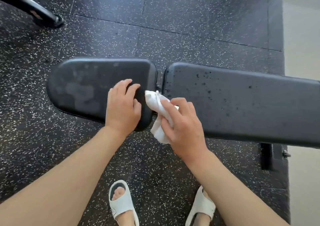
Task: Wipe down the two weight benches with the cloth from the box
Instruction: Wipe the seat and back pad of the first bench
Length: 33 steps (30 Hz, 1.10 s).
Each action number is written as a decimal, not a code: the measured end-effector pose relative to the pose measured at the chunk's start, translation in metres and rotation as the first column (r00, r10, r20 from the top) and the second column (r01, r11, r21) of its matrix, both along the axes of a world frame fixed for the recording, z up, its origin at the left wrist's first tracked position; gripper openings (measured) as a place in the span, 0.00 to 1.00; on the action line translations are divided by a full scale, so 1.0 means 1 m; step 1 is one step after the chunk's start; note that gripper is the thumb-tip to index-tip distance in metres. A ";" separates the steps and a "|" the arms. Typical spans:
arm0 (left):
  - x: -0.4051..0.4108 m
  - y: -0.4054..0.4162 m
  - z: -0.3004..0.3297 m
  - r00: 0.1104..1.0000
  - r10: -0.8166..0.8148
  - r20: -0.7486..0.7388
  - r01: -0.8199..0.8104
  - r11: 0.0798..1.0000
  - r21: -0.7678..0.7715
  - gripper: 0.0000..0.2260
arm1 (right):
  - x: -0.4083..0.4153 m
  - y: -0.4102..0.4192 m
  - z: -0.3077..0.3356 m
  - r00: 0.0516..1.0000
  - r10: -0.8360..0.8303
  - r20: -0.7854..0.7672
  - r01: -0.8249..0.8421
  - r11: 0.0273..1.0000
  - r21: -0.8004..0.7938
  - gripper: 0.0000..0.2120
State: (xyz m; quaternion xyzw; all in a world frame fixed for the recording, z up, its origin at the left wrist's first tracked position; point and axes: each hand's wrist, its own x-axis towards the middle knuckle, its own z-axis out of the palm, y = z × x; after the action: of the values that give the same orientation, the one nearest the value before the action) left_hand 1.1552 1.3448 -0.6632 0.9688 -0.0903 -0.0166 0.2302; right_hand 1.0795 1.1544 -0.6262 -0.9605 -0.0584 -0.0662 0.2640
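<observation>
Left hand: the left hand is resting flat on the near right corner of the seat pad, fingers spread and straight, holding nothing; it seems to be bracing the surface.

Right hand: the right hand is hovering over the gap between the two pads, its grip curling round a bunched white cloth, which is sticking out above and below the fingers.

Cloth: it is sitting crumpled, not flat, with its upper end just at the seat pad's right edge and a loose tail hanging down toward the floor.

Seat pad: it is showing dull, smeared patches on its left half, which look to me like drying wipe marks.

Back pad: the back pad is carrying scattered dark droplets, thickest near its left end, and looks not yet wiped.

Risk, coverage: a balled cloth is meeting the surface with only a small face, so strokes may be leaving streaks or skipping droplets.

Risk, gap: the hanging tail could be catching in the hinge gap between the pads, tugging the cloth out of the grip.

Risk, smearing: the bare left palm may be printing fresh marks on the seat pad.

Risk, footing: the person is wearing open white sandals close beneath, and drips running off the edge could be wetting the floor there.

Second bench: only a dark frame is showing at the top left; I cannot tell what it belongs to.
</observation>
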 end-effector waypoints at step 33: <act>0.003 -0.056 -0.047 0.951 0.247 0.188 -0.287 0.930 0.229 0.24 | 0.136 -0.054 -0.060 0.993 0.118 0.012 -0.112 0.966 -0.234 0.11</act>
State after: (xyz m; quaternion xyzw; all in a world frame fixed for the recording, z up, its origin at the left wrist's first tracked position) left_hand 1.1587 1.2884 -0.7098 0.9918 0.0279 0.0793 0.0965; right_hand 1.2156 1.1008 -0.6857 -0.9789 -0.1245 -0.0556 0.1523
